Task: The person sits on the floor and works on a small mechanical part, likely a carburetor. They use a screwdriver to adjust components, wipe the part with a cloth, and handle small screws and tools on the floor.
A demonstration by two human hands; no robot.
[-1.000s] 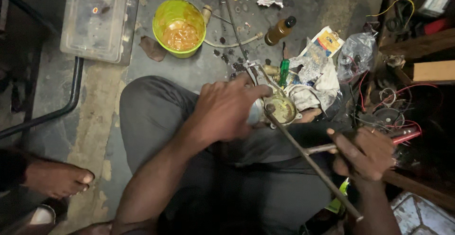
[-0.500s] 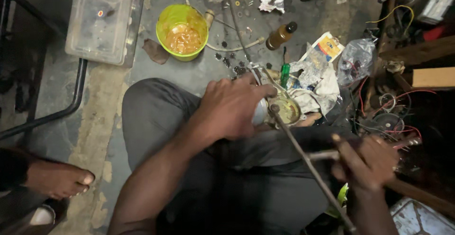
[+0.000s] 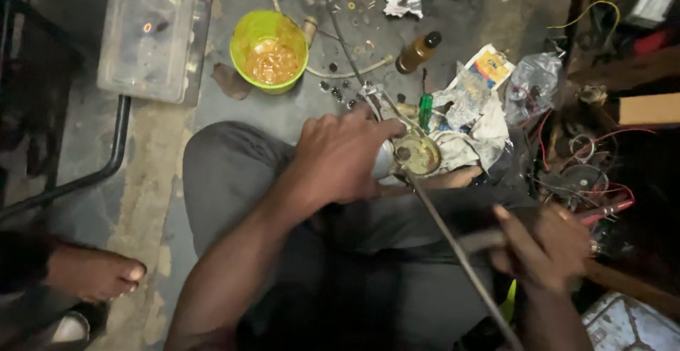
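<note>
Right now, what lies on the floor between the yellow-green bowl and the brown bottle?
In the head view, between the yellow-green bowl and brown bottle lie scattered washers, a pale tube and a thin metal rod.

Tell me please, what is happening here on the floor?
A person sits on the floor with a small round metal part resting on the knee. The left hand grips that part, and a long thin metal rod runs from it down toward the lower right. The right hand holds a tool with a red handle. A green bowl, a brown bottle and tangled wires lie around.
</note>
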